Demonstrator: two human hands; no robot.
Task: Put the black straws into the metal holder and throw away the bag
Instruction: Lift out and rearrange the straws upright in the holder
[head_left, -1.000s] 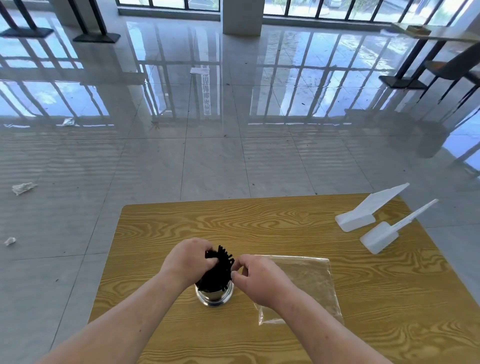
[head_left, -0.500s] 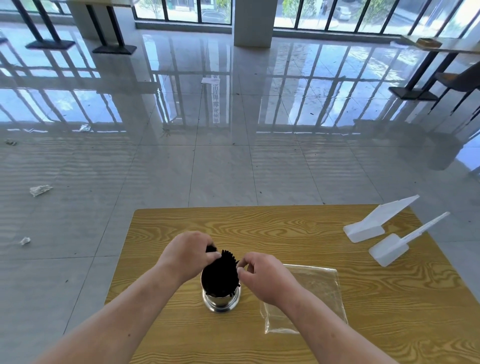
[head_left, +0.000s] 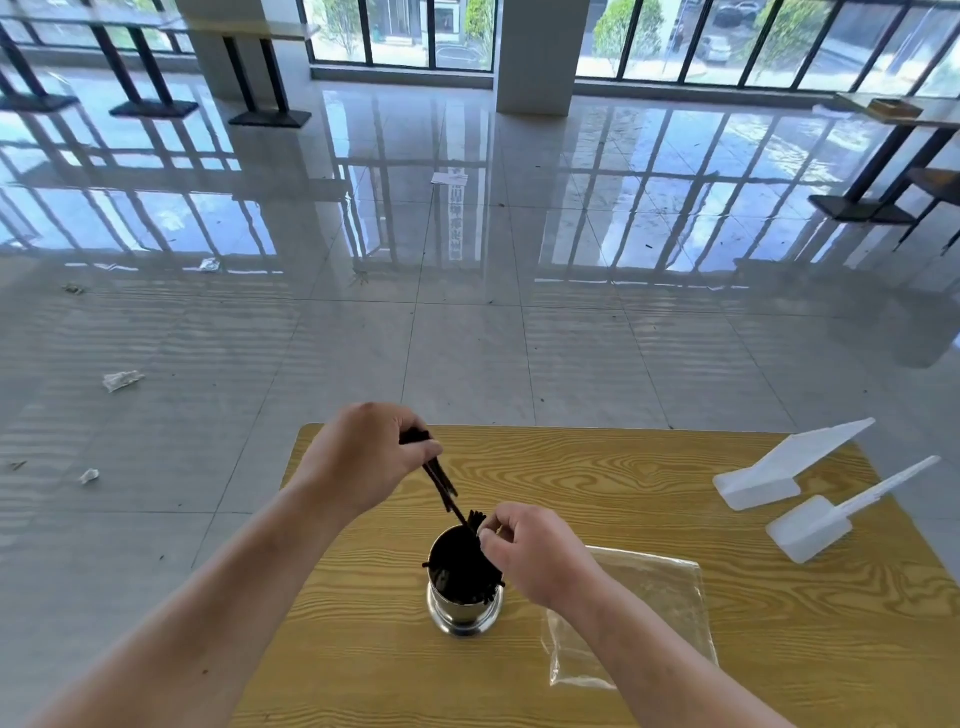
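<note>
A shiny metal holder (head_left: 464, 616) stands on the wooden table (head_left: 597, 488), packed with black straws (head_left: 460, 569). My left hand (head_left: 363, 460) is raised above and left of the holder, shut on a few black straws (head_left: 441, 480) that slant down toward the rim. My right hand (head_left: 530, 551) rests at the holder's right rim, fingertips pinched on straw tips there. A clear plastic bag (head_left: 654, 603) lies flat on the table to the right of the holder, partly under my right forearm.
Two white plastic scoops (head_left: 769, 475) (head_left: 821, 525) lie at the table's right edge. Scraps of litter (head_left: 122, 380) dot the glossy tiled floor to the left. Other tables and a chair stand far back.
My left hand has lifted up and away from the holder, drawing a few straws out with it. The right hand stays at the rim. The camera view has tilted upward.
</note>
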